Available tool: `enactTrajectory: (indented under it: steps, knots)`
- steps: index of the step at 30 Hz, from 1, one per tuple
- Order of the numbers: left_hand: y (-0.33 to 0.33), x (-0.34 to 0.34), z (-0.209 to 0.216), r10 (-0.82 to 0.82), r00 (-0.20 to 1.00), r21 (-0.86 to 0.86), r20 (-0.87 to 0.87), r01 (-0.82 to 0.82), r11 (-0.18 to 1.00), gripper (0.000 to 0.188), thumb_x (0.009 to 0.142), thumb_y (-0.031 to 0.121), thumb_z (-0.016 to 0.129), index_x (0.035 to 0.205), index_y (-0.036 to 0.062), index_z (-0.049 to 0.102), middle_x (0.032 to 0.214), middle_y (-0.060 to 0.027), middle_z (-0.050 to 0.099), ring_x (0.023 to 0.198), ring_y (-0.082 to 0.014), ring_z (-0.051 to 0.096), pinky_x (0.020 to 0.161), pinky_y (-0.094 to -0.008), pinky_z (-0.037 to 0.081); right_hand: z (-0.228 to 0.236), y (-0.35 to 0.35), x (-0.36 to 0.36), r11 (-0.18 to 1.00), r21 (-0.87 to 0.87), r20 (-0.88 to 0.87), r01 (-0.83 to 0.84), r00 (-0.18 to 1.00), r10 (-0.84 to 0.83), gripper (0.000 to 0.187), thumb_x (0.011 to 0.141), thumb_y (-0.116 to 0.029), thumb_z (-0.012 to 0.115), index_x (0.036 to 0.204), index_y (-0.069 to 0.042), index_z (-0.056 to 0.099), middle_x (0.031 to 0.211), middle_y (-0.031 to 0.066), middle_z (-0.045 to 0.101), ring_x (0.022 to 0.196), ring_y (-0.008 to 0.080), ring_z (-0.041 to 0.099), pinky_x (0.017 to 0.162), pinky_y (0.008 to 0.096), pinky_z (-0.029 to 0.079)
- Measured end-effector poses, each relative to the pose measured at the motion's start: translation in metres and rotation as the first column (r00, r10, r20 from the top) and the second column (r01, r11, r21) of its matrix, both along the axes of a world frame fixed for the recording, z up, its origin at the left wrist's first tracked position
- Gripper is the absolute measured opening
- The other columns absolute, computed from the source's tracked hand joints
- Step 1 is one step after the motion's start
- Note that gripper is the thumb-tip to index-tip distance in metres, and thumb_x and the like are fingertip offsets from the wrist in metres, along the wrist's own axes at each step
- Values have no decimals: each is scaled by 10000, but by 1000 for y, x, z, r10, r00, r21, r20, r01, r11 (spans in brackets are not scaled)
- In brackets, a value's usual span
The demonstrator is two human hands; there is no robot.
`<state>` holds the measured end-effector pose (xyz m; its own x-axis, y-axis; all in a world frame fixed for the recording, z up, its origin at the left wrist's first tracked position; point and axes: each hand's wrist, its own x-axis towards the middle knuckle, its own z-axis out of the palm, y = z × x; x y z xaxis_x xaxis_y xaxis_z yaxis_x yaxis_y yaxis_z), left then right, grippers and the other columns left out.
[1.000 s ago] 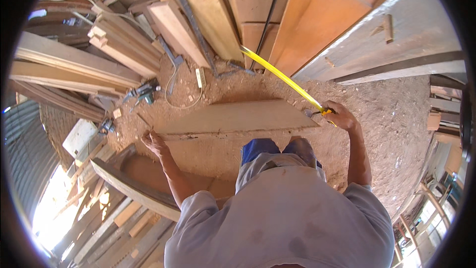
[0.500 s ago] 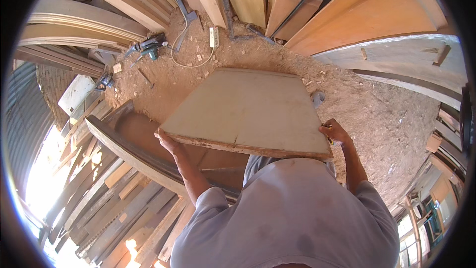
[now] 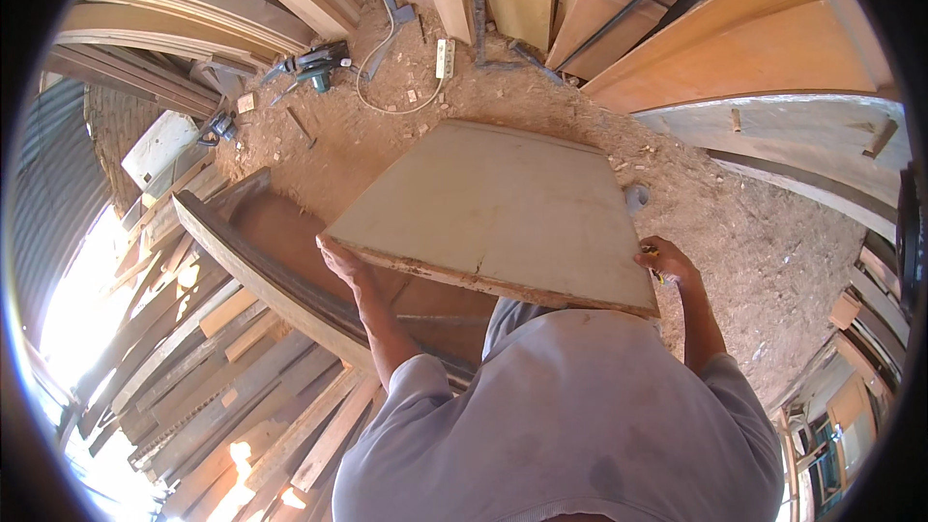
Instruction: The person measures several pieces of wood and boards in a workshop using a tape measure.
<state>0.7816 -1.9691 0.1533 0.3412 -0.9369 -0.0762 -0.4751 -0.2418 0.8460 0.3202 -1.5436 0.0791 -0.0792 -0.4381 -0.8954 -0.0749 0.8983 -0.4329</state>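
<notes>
Head view, board: the grey-faced board (image 3: 493, 208) is held level or slightly tilted in front of the person's grey shirt (image 3: 570, 416), its rough near edge close to the waist.
Left hand: the left hand (image 3: 346, 266) grasps the board's near left corner, the fingers partly hidden beneath it.
Right hand: the right hand (image 3: 670, 263) is curled round a yellow-and-black tape measure (image 3: 659, 277) – mostly covered by the fingers – at the board's right edge; whether it also touches the board, I cannot tell.
Ground beyond the board: a white power strip (image 3: 445, 59) with a pale cable lies on the dirt floor (image 3: 744, 261), a green-and-black power tool (image 3: 322, 78) to its left.
Right of the board: a grey round object (image 3: 636, 197) sits on the dirt, just beside the far right corner.
Left side: a long wooden frame (image 3: 280, 286) runs partly behind the left forearm, with loose planks (image 3: 227, 343) piled beyond it.
Far right: a large orange wooden panel (image 3: 744, 48) leans among other boards.
</notes>
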Motion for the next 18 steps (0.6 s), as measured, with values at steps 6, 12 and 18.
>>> enactTrajectory:
  steps: [6, 12, 18]
  knots:
    - [2, 9, -5, 11, 999, 33, -39, -9, 999, 476, 1031, 417, 364, 1042, -18, 556, 1004, -118, 576, 919, -224, 523, 863, -386, 435, -3, 0, 0, 999, -8, 2, -37, 999, 37, 592, 811, -345, 772, 1230, 35, 597, 1100, 198, 672, 1006, 288, 648, 871, 382, 504]
    - [-2, 19, -15, -28, 1000, -5, -4, 28, 1000, 499, 1034, 423, 350, 1061, -32, 553, 1071, -152, 570, 979, -247, 517, 903, -407, 414, 1, -5, -2, 998, -14, -1, -59, 998, 59, 559, 806, -333, 777, 1197, 34, 622, 1070, 204, 678, 968, 273, 659, 842, 374, 512]
    - [-2, 24, -15, -67, 987, 36, 147, 62, 997, 555, 1024, 456, 352, 1115, -55, 548, 1165, -204, 550, 1070, -302, 516, 949, -442, 392, 2, -9, -6, 998, -1, 9, -70, 998, 70, 550, 798, -342, 787, 1178, 24, 631, 1019, 176, 684, 892, 240, 660, 774, 351, 517]
